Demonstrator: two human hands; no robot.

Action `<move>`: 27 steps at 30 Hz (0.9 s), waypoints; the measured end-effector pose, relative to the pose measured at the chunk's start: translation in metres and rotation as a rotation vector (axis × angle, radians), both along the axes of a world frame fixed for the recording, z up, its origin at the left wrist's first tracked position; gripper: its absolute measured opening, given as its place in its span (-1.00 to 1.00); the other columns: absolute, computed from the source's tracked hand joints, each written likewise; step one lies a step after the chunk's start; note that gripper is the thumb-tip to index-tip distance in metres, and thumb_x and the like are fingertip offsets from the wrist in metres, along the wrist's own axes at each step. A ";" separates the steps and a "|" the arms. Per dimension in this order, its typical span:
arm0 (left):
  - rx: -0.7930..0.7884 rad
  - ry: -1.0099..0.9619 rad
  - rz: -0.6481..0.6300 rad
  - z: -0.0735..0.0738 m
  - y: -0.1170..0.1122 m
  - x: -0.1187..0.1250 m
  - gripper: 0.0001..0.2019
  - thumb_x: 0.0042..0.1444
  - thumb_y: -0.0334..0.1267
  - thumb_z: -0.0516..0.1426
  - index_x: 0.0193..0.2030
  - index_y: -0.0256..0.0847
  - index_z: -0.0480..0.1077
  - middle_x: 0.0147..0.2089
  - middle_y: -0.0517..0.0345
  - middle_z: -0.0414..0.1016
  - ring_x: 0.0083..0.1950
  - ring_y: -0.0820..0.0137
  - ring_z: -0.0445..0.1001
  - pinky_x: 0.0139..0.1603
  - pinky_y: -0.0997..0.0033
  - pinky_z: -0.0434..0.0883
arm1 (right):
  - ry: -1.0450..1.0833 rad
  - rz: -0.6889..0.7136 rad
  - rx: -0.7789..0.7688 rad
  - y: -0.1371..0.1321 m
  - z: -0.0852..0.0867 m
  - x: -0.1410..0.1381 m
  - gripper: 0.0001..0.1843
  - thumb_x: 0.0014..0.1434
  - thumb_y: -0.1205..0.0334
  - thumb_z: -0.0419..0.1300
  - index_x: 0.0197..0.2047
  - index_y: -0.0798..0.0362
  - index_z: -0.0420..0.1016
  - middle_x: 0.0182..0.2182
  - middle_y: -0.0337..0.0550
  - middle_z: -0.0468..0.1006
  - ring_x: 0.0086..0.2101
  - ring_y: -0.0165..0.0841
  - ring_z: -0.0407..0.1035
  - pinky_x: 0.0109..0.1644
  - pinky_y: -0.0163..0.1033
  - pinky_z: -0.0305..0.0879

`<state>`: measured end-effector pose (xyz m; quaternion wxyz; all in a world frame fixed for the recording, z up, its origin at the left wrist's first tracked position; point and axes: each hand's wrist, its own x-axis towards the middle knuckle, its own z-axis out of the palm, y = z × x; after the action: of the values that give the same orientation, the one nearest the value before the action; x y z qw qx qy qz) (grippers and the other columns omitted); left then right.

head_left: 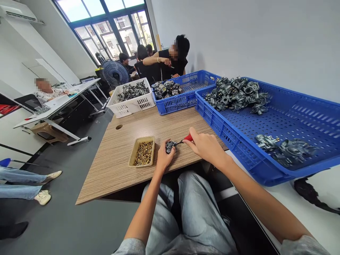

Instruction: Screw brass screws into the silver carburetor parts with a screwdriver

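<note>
My left hand (165, 158) is closed around a grey metal carburetor (170, 146) near the front edge of the wooden table (106, 175). In my right hand (205, 143) is a screwdriver (188, 137) with a red handle. Its dark shaft points left and its tip meets the carburetor; the exact contact spot is too small to make out. Left of my left hand stands a small tan tray (130, 161) filled with brass-coloured jets (143, 153).
Along the table's back are a white crate (124, 112) and a blue crate (170, 106), both holding carburetors. A larger blue crate (228, 136) with more carburetors stands at my right. Behind the crates sits a co-worker (170, 58); a fan (115, 73) stands farther back.
</note>
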<state>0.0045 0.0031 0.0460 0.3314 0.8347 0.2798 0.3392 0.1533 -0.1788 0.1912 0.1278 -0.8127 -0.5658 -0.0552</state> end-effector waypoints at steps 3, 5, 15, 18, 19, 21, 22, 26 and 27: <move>-0.007 -0.003 -0.002 0.000 0.000 0.000 -0.56 0.30 -0.21 0.19 0.30 -0.11 0.36 0.21 -0.02 0.59 0.20 0.20 0.57 0.31 0.14 0.45 | 0.007 -0.011 -0.007 0.000 0.001 0.001 -0.61 0.57 -0.11 0.00 0.09 0.07 0.35 -0.30 0.12 0.70 -0.25 0.03 0.65 -0.33 -0.16 0.15; -0.011 -0.006 -0.006 0.001 0.000 0.000 -0.56 0.31 -0.21 0.19 0.31 -0.11 0.36 0.22 -0.02 0.59 0.20 0.20 0.57 0.31 0.13 0.44 | 0.068 0.027 0.011 -0.001 0.001 0.003 -0.66 0.56 -0.07 0.04 0.10 0.04 0.32 -0.26 0.05 0.71 -0.22 -0.01 0.65 -0.30 -0.17 0.19; -0.015 -0.020 -0.012 0.002 -0.001 0.000 -0.56 0.29 -0.21 0.20 0.29 -0.11 0.37 0.19 -0.01 0.60 0.18 0.20 0.57 0.29 0.15 0.44 | 0.211 0.130 -0.009 -0.009 0.006 0.008 -0.81 0.54 0.15 0.05 0.14 0.00 0.25 -0.10 -0.06 0.70 -0.13 -0.09 0.63 -0.18 -0.19 0.25; -0.018 -0.021 -0.013 0.002 -0.001 0.000 -0.56 0.28 -0.22 0.21 0.29 -0.11 0.37 0.19 0.00 0.60 0.18 0.21 0.57 0.29 0.17 0.44 | 0.102 0.029 -0.061 -0.006 0.007 0.004 -0.72 0.56 0.03 0.02 0.15 0.04 0.26 -0.18 0.01 0.70 -0.17 -0.05 0.64 -0.21 -0.18 0.25; -0.018 -0.021 -0.012 0.002 -0.001 0.000 -0.55 0.28 -0.22 0.21 0.29 -0.11 0.37 0.19 0.00 0.59 0.18 0.21 0.57 0.29 0.18 0.44 | 0.075 0.008 -0.071 -0.005 0.007 0.003 -0.69 0.57 -0.01 0.01 0.15 0.05 0.27 -0.19 0.03 0.70 -0.17 -0.04 0.64 -0.20 -0.18 0.26; -0.019 -0.020 -0.010 0.002 -0.001 0.000 -0.55 0.28 -0.22 0.21 0.29 -0.12 0.37 0.19 -0.01 0.59 0.18 0.21 0.57 0.29 0.17 0.45 | 0.045 -0.017 -0.080 -0.003 0.007 0.001 -0.64 0.57 -0.08 -0.02 0.14 0.04 0.28 -0.19 0.06 0.70 -0.16 -0.04 0.64 -0.18 -0.17 0.29; -0.019 -0.020 -0.009 0.002 -0.001 0.000 -0.56 0.28 -0.22 0.21 0.29 -0.12 0.37 0.20 -0.02 0.59 0.18 0.20 0.57 0.29 0.16 0.44 | 0.039 -0.023 -0.079 -0.003 0.007 0.001 -0.62 0.57 -0.10 -0.03 0.13 0.04 0.29 -0.19 0.06 0.71 -0.16 -0.04 0.64 -0.18 -0.17 0.29; -0.017 -0.017 -0.006 0.002 -0.001 0.001 -0.57 0.30 -0.21 0.20 0.29 -0.12 0.37 0.20 -0.03 0.59 0.19 0.19 0.57 0.30 0.13 0.44 | 0.106 0.029 -0.041 -0.005 0.006 0.003 -0.67 0.57 -0.07 0.01 0.13 0.02 0.28 -0.16 -0.01 0.71 -0.15 -0.06 0.64 -0.19 -0.19 0.26; -0.017 -0.016 -0.006 0.002 -0.001 0.001 -0.57 0.30 -0.21 0.20 0.29 -0.12 0.37 0.20 -0.03 0.59 0.19 0.19 0.57 0.30 0.12 0.44 | 0.145 0.064 -0.021 -0.006 0.005 0.004 -0.69 0.56 -0.03 0.04 0.15 0.01 0.26 -0.13 -0.03 0.72 -0.12 -0.08 0.64 -0.18 -0.20 0.26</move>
<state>0.0052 0.0017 0.0484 0.3417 0.8301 0.2776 0.3423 0.1572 -0.1848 0.1963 0.1616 -0.7972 -0.5815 0.0142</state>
